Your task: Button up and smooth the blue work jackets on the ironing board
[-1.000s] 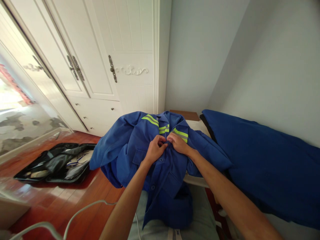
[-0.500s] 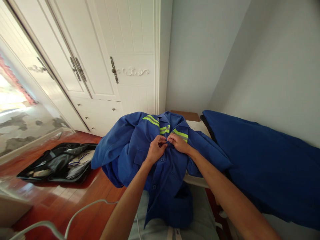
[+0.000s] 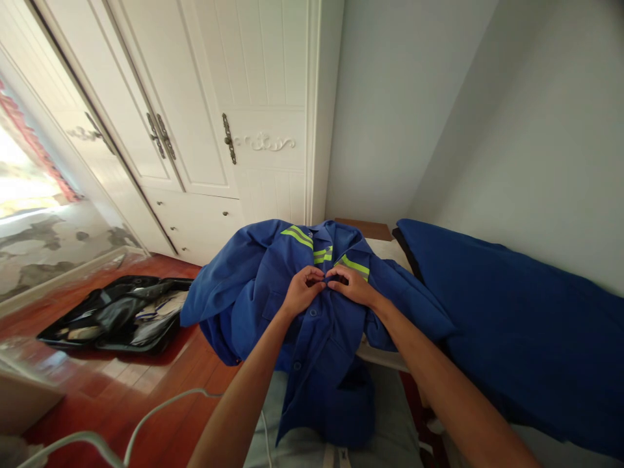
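Observation:
A blue work jacket [image 3: 273, 273] with yellow-green and grey reflective stripes lies spread in front of me, collar at the far end. Its front hangs toward me, with buttons showing down the placket. My left hand [image 3: 305, 289] pinches the jacket's front edge from the left, thumb and fingertips together. From the right, my right hand [image 3: 353, 285] pinches the same spot, its fingertips almost meeting those of the left. Whatever button or buttonhole lies between the fingertips is hidden. Below the hands, two buttons are visible on the placket.
To the right lies a large dark blue cushion [image 3: 511, 325]. An open black suitcase [image 3: 112, 312] with things inside rests on the red wood floor [image 3: 205, 364]. Behind stands a white wardrobe [image 3: 268, 84]. A white cable [image 3: 160, 403] runs at lower left.
My right hand's fingers have shifted from a closed curl to a wider, arched pinch at the jacket's front. The left hand stays at nearly the same spot. The view has moved slightly.

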A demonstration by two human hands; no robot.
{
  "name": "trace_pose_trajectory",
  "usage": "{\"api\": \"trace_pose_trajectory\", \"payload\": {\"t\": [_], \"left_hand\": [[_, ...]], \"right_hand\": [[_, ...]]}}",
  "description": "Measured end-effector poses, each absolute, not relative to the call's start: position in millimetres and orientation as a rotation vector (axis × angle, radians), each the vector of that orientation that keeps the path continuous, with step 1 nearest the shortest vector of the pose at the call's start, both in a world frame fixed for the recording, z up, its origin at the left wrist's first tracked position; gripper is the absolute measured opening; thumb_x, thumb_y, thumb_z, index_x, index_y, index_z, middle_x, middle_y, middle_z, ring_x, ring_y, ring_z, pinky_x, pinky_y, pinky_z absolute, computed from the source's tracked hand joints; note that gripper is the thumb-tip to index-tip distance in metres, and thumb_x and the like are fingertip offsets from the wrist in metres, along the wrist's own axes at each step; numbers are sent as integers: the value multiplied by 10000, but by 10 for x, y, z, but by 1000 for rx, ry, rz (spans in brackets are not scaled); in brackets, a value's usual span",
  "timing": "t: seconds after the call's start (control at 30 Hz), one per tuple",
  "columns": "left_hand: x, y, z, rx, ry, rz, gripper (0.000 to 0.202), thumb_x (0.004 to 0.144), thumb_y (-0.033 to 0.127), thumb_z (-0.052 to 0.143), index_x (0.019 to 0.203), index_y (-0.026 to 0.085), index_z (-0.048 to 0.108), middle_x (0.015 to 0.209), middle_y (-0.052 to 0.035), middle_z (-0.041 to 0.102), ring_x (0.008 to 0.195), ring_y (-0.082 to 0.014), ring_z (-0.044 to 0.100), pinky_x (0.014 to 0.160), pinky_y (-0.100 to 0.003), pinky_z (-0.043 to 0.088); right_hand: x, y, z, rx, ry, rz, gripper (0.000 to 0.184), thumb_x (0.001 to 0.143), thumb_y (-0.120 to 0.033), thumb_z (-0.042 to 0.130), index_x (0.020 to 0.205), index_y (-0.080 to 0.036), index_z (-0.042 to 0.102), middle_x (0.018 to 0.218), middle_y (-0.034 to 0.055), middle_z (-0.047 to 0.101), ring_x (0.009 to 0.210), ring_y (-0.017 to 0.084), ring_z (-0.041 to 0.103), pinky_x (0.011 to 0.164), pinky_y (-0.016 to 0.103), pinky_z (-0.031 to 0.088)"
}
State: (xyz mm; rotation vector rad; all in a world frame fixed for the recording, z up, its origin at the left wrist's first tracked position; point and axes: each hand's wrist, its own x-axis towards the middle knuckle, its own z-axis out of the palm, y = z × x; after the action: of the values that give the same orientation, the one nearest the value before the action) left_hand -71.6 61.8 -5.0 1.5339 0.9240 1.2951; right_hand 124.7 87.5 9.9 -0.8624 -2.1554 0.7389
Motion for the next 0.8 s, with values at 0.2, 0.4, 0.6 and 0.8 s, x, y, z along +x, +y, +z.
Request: {"api": "trace_pose_trajectory", "payload": {"t": [0.2,0.4,0.6,0.8], "left_hand": [[-732,653,-102,1501,897,1279,248,708,199,757,914,168,623,794,-11,688,766,-145,662,736,-262,491],[-736,677,-119,1485,884,1265,271,691,215,781,899,168,614,785,-5,674,750,-140,653,715,-255,486],[-722,676,-110,1495,881,1252,268,677,208,782,875,165,607,793,-11,678,734,-134,642,709,-255,482],[-733,679,-123,1493,907,1284,258,672,196,777,874,166,618,794,-7,671,752,-132,639,716,-251,479]], "right_hand": [[1264,851,110,-824,-2184,706,206,883,-281,587,1032,-192,699,1011,71,677,871,189,601,735,298,470],[1224,828,92,-897,-2168,645,214,790,-192,614,986,-174,700,919,49,662,685,137,566,648,266,465],[1203,850,100,-877,-2179,593,156,774,-141,581,875,-177,694,836,40,659,762,173,583,726,297,454],[1235,823,95,-838,-2146,628,184,876,-200,531,953,-185,697,955,64,696,896,201,628,829,328,474]]}}
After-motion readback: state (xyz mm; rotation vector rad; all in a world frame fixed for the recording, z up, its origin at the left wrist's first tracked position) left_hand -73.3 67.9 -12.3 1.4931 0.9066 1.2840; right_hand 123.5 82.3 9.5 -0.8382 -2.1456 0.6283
